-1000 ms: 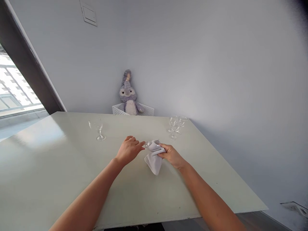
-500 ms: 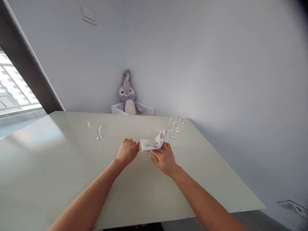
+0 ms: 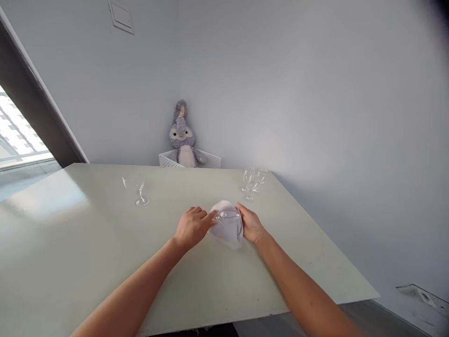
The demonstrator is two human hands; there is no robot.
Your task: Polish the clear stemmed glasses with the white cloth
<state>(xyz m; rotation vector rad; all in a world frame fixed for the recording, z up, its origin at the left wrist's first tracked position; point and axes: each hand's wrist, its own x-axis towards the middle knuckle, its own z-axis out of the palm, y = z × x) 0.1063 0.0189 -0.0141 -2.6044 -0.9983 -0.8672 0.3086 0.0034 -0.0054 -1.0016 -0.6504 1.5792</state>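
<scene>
While gripping a glass [image 3: 226,215] near its foot end with the pinched-together fingers of the left hand [image 3: 192,226], holds a white cloth [image 3: 226,234] with the right hand [image 3: 251,224], fingers closed around the cloth's right edge. Has the glass lying sideways against the middle of the cloth, foot end pointing left, bowl pointing right, with fabric spread behind and below. Cannot tell how far the right fingers reach around the bowl, nor tell touching from hovering between the cloth and the pale counter [image 3: 87,243] underneath. To the left of the cloth and farther back, shows another glass [image 3: 139,189] upright, well apart. To the right of the cloth and farther back, shows three glasses [image 3: 251,181] upright, grouped close together and overlapping in view. Beyond the cloth, past the counter's far edge and slightly left, shows a grey stuffed toy [image 3: 182,140] sitting in a white basket [image 3: 212,162], in front of a plain wall [image 3: 298,93].
</scene>
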